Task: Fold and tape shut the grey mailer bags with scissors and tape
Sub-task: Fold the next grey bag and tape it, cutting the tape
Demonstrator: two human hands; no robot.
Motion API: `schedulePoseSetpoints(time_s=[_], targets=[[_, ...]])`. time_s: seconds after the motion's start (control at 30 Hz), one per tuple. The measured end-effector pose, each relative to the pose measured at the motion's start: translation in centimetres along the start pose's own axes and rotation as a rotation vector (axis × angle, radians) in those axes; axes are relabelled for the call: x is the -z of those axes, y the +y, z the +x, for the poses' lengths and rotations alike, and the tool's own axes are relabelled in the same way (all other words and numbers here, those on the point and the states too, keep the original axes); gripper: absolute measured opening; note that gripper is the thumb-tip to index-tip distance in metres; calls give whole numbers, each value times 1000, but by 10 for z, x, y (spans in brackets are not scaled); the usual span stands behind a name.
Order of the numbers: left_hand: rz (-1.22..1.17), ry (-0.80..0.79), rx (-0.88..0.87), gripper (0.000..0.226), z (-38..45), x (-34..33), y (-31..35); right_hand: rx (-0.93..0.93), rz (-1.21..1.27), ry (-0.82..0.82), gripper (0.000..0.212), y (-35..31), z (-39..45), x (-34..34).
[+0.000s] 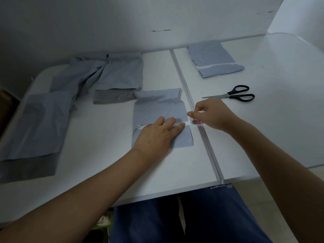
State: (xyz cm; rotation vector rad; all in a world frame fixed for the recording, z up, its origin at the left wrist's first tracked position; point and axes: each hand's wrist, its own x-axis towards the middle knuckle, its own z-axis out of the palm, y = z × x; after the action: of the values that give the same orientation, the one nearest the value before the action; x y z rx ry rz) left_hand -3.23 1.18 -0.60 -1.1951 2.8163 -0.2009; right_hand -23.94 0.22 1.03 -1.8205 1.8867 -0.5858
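A folded grey mailer bag lies in the middle of the white table. A strip of white tape runs across its fold. My left hand lies flat on the bag with straight fingers pressing the tape down. My right hand grips the tape roll just past the bag's right edge, over the table's metal seam. Black-handled scissors lie shut on the table behind my right hand, apart from it.
A taped, folded mailer lies at the back right. Several unfolded grey mailers are spread over the left side, some crumpled near the wall. A metal seam divides the table. The front edge is near my legs.
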Motion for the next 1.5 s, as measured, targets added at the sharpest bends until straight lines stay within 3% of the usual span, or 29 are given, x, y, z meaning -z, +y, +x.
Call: schedulePoseSetpoints(time_s=[0.37,0.9,1.0,1.13,1.33,1.4,1.5], targets=[[1,-33,-20,63,4,6,2,-15,-119,-25,35,0,3,-2],[56,-88,-54,64,16,11,3,-39,6,-6,44,4,-6,-3],[-143,-88,-16,65,20,10,-7,-42,66,27,35,9,-11,-3],[-560,-38,69,45,43,26,-23,-8,222,65,26,11,-16,-5],[-820,-315,66,31,80,46,-14,-33,133,71,34,21,-15,-10],[-849,-366,88,28,91,40,-15,-55,172,160,30,31,-12,-9],[-943,-463,78,24,98,38,-17,-17,-47,429,20,56,-2,4]])
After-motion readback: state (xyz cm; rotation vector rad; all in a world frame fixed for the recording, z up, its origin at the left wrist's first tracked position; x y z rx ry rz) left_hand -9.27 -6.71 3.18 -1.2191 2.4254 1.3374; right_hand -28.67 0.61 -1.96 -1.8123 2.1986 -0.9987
